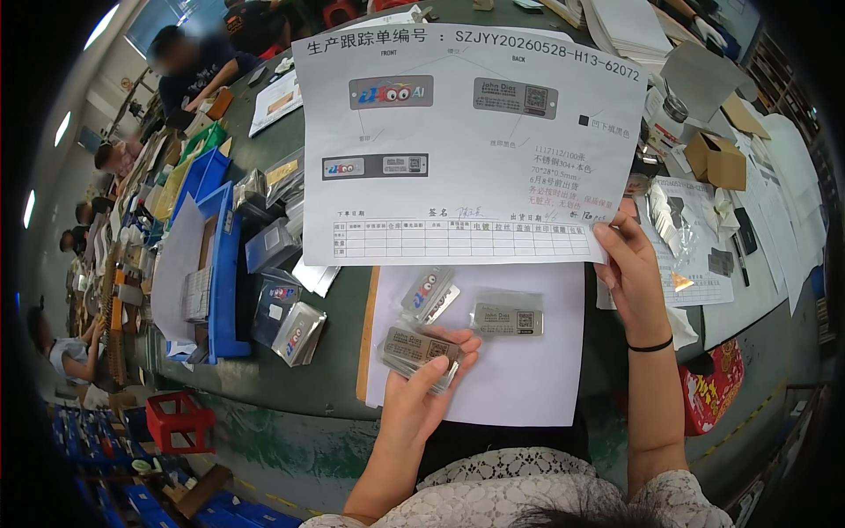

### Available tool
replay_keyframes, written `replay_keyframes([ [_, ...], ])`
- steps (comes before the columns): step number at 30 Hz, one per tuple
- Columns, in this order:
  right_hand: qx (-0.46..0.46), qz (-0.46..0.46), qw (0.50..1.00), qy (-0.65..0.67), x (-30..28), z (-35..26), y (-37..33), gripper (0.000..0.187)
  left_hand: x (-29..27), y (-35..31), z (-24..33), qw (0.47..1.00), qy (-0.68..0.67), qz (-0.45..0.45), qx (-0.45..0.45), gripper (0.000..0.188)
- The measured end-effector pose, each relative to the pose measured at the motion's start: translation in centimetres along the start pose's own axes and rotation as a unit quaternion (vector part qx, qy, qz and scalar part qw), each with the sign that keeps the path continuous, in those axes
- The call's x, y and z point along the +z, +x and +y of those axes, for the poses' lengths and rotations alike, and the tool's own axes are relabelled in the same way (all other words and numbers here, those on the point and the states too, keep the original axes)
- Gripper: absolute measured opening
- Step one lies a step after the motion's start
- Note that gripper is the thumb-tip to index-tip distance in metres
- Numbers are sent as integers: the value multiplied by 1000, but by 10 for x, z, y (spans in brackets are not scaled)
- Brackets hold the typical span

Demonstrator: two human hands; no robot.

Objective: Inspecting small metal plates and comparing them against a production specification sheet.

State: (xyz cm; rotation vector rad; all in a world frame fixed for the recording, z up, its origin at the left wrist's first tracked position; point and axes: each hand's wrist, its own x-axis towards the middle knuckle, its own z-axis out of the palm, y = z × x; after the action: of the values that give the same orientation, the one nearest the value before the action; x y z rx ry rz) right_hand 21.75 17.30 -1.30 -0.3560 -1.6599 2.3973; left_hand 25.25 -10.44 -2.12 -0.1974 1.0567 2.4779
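My left hand (431, 380) is closed around a stack of metal tags (414, 345) in clear plastic sleeves; the top one bears dark lettering and a square code. Pinched at its lower right corner by my right hand (632, 264) is a large printed sheet (475, 189), held up over the table with pictures of tags and a table grid. Under it lies a white paper (528, 378). On that paper rest a sleeved tag with a colourful print (428, 292), just beyond my left hand, and another sleeved tag (508, 319) to its right.
Stacks of sleeved tags (299, 333) stand left of the paper, beside a blue tray (231, 290). To the right are a cardboard box (715, 161), a jar (669, 119), a pen (740, 262) and more papers. Other people sit along the far left; a red stool (180, 422) stands on the floor.
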Motion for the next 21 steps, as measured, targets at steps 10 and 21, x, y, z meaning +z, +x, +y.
replay_keyframes([
  [10,1,3,1000,5,0,-1,0,19,1,0,0,1000,-6,0,1,34],
  [21,4,19,1000,2,1,-1,0,18,0,-1,-1,1000,3,10,8,34],
])
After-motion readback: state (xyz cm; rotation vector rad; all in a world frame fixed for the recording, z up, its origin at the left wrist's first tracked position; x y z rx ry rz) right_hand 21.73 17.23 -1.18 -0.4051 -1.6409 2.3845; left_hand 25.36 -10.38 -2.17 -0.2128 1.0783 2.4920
